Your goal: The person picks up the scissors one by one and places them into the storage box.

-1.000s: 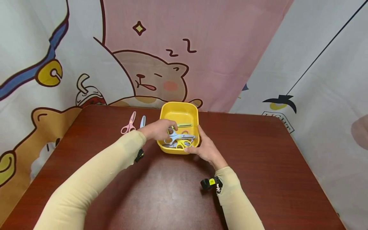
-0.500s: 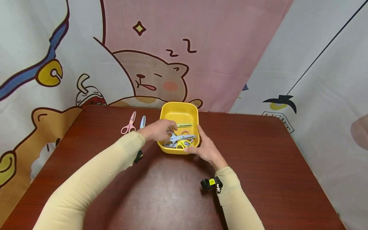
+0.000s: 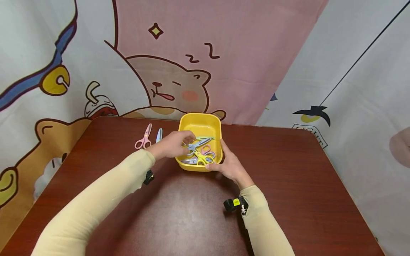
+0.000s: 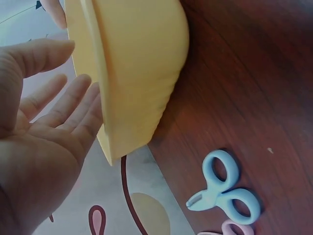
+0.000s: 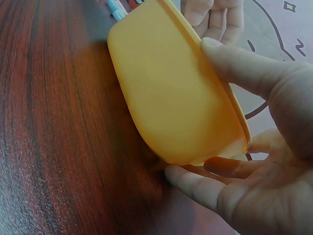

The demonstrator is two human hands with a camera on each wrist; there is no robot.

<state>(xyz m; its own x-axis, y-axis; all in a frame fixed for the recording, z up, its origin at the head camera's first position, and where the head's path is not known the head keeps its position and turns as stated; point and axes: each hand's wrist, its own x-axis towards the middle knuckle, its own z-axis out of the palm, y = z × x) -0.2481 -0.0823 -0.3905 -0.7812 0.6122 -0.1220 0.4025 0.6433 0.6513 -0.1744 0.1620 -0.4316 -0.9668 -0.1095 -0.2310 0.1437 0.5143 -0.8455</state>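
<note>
My left hand (image 3: 174,144) reaches over the left rim of a yellow plastic bin (image 3: 200,121), its fingertips at the handles of light-blue scissors (image 3: 200,143). In the left wrist view the thumb stands apart from the loosely bent fingers, with nothing visible between them; the blue scissors are hidden there by the bin wall. My right hand (image 3: 231,166) grips the bin's near right corner, thumb (image 5: 239,63) at the rim and fingers (image 5: 195,188) along the outer wall. Inside the bin lie yellow scissors (image 3: 204,157), a pink handle loop (image 3: 206,149) and a green blade (image 3: 205,137).
Pink scissors (image 3: 145,139) lie on the brown table (image 3: 278,167) left of the bin. Beside them are other light-blue scissors (image 4: 222,191), partly covered by the left hand in the head view. A printed curtain (image 3: 243,71) hangs close behind the table's back edge.
The light-blue scissors in the bin have swung, blades now angled up and right, uncovering more of the yellow and pink ones. My left hand has shifted slightly left; the right hand stays put.
</note>
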